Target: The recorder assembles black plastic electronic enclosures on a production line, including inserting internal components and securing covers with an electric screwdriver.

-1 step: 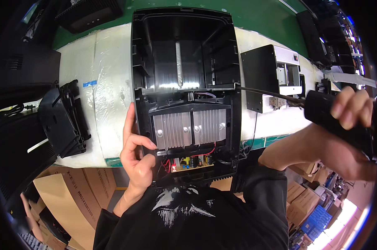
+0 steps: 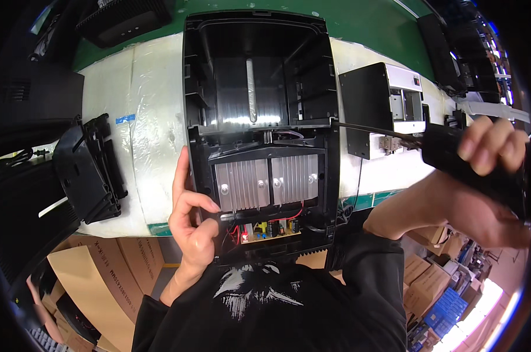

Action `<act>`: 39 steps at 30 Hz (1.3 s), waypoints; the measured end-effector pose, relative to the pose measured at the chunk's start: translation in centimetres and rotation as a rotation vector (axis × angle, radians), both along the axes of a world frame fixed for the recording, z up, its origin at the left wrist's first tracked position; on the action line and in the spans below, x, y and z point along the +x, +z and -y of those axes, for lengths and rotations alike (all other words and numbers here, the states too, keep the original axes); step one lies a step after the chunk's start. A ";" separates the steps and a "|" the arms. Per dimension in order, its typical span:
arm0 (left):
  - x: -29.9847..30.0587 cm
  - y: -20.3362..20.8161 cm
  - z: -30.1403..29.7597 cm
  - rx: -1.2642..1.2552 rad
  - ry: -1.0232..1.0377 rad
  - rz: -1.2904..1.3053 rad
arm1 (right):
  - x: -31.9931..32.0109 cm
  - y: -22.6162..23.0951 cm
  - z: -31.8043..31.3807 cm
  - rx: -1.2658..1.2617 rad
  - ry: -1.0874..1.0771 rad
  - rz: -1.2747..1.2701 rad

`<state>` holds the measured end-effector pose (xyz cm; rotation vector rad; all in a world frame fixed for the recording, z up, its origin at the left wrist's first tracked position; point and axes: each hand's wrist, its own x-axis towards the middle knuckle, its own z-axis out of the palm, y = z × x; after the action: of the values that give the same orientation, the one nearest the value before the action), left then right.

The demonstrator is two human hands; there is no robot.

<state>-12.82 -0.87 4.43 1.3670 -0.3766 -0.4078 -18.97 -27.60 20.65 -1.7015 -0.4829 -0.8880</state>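
Observation:
A black plastic casing [image 2: 189, 76] lies lengthwise before me, its hollow inside facing up. Two ribbed metal heat sinks [image 2: 243, 183] sit side by side in its near half. Closer to my body is a small circuit board [image 2: 271, 236] with red wires. My left hand [image 2: 195, 220] holds the casing's left edge, index finger along the outer wall and bent fingers over the rim. In my right hand [image 2: 488, 149] is a black power screwdriver [image 2: 444, 146], held sideways. Its long thin bit [image 2: 374, 128] points left and reaches the casing's right wall, near the cross rib.
Right of the casing stands a black and white metal unit [image 2: 407, 97]. Stacked black plastic parts [image 2: 92, 170] lie at the left on the white-covered bench [image 2: 154, 129]. Cardboard boxes [image 2: 95, 281] stand below at left. A blue crate [image 2: 446, 311] is at lower right.
The screwdriver and my right hand have shifted slightly left, the bit's tip staying at the casing's right wall. My left hand keeps its hold.

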 end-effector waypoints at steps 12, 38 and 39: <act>0.1 -0.2 0.2 0.023 0.029 -0.009 | 1.2 -6.1 0.5 0.196 -0.136 -0.131; -0.2 -0.2 0.5 0.018 0.038 0.012 | 1.9 -8.7 1.1 0.261 -0.062 -0.087; -0.2 -0.1 0.5 0.016 0.040 0.014 | 1.9 -8.8 0.8 0.297 -0.046 -0.079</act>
<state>-12.97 -1.35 4.29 1.3918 -0.3575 -0.3691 -17.09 -28.44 11.86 -1.4735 -0.2452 -0.8753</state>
